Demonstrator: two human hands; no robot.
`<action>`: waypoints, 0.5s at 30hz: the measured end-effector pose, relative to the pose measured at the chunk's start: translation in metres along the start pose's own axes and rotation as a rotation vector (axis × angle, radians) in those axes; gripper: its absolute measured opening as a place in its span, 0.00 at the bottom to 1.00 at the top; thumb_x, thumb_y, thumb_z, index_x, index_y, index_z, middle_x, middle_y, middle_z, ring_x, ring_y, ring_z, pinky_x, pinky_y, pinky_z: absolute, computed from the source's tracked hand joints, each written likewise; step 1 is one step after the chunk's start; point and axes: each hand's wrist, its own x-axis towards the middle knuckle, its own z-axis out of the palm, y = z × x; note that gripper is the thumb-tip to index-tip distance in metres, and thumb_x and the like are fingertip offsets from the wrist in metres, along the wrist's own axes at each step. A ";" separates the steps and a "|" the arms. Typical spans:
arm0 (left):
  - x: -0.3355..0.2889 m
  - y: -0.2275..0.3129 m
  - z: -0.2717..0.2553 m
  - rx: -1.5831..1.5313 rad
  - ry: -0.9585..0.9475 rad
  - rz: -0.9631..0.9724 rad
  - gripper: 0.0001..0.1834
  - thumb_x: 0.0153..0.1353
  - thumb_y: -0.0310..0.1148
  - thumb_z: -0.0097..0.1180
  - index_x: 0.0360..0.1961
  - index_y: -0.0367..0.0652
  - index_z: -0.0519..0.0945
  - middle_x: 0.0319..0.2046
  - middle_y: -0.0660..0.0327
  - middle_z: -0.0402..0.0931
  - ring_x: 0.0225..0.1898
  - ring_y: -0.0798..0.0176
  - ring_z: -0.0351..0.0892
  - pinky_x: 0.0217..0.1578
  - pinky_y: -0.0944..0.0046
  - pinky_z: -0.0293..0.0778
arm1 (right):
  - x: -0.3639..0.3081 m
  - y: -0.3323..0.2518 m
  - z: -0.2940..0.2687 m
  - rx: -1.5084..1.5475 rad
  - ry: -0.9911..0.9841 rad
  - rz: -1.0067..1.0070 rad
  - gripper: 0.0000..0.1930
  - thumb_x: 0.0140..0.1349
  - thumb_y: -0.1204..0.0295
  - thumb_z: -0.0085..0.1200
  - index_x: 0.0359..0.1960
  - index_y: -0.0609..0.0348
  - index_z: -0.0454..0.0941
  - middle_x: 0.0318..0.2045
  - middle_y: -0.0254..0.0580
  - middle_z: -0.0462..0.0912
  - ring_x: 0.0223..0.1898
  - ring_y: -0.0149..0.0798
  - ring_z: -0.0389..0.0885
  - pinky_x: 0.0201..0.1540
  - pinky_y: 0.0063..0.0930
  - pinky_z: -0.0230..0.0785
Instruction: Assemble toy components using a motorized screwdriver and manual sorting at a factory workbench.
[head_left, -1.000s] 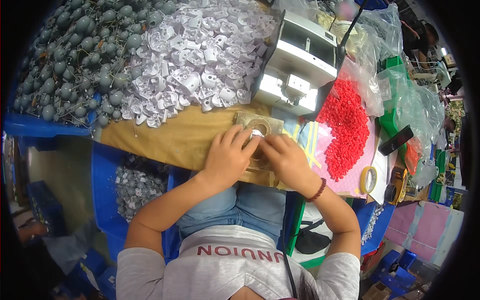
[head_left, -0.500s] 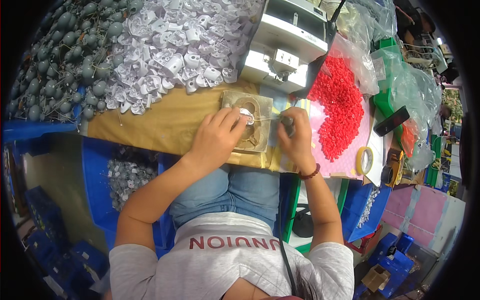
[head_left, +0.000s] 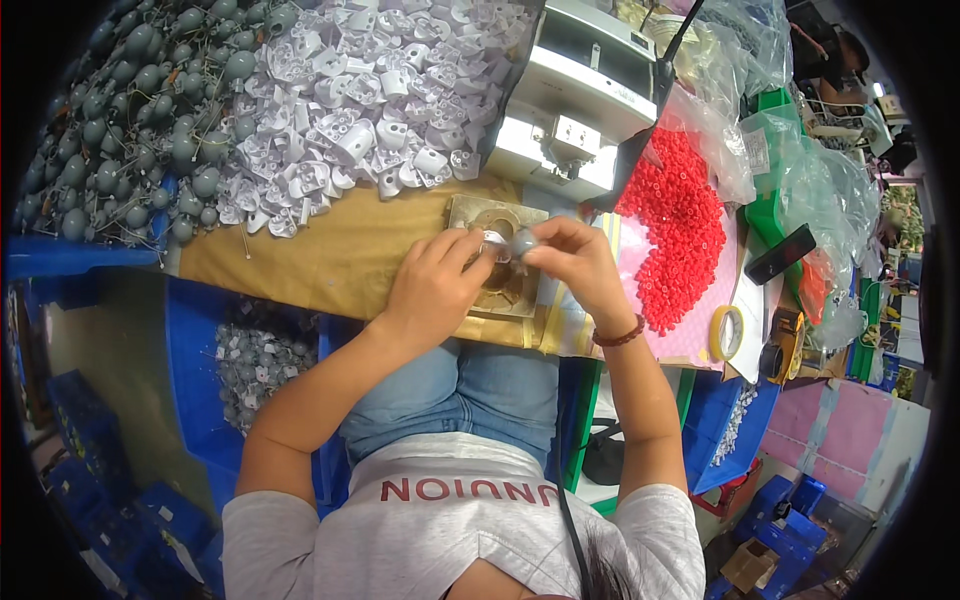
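A square metal fixture block (head_left: 530, 213) with rounded hollows lies in front of me at the table's edge. My left hand (head_left: 437, 280) reaches over its left side, the fingers closed at a small white plastic part (head_left: 491, 238) in the hollow. Between the thumb and fingers of my right hand (head_left: 580, 262) is a grey ball (head_left: 523, 243), held just above the fixture and right beside the left fingertips. Whether the ball touches the white part cannot be made out; a cord on it does not show clearly.
White plastic parts (head_left: 370, 110) heap at the back, left of a white machine (head_left: 575, 110). Grey balls with cords (head_left: 130, 140) pile at far left. Small red pieces (head_left: 680, 230), yellow tape (head_left: 727, 332) and a black phone (head_left: 781, 254) lie right. A blue bin (head_left: 200, 400) stands below left.
My right hand has moved left and the grey ball is now next to my left fingertips. The cord stretched between the hands no longer shows. My left hand stays at the fixture.
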 end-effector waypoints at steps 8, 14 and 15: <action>-0.001 0.001 -0.006 -0.031 -0.022 -0.026 0.15 0.49 0.25 0.62 0.42 0.41 0.81 0.51 0.55 0.77 0.55 0.51 0.75 0.49 0.53 0.72 | 0.010 0.013 0.025 -0.847 0.207 -0.349 0.16 0.53 0.64 0.71 0.34 0.62 0.79 0.18 0.38 0.78 0.19 0.34 0.76 0.22 0.27 0.68; 0.017 0.005 -0.010 -0.085 -0.040 -0.175 0.19 0.50 0.28 0.63 0.46 0.43 0.79 0.44 0.58 0.76 0.50 0.52 0.75 0.47 0.53 0.72 | 0.006 0.017 0.038 -0.917 0.342 -0.381 0.24 0.55 0.61 0.70 0.48 0.59 0.74 0.17 0.36 0.75 0.17 0.37 0.75 0.21 0.31 0.68; 0.021 0.007 -0.011 -0.089 -0.039 -0.219 0.20 0.50 0.28 0.64 0.47 0.44 0.79 0.43 0.58 0.76 0.50 0.53 0.75 0.47 0.53 0.73 | 0.006 0.017 0.039 -0.923 0.345 -0.382 0.25 0.55 0.62 0.70 0.50 0.59 0.73 0.17 0.36 0.75 0.17 0.37 0.75 0.22 0.30 0.69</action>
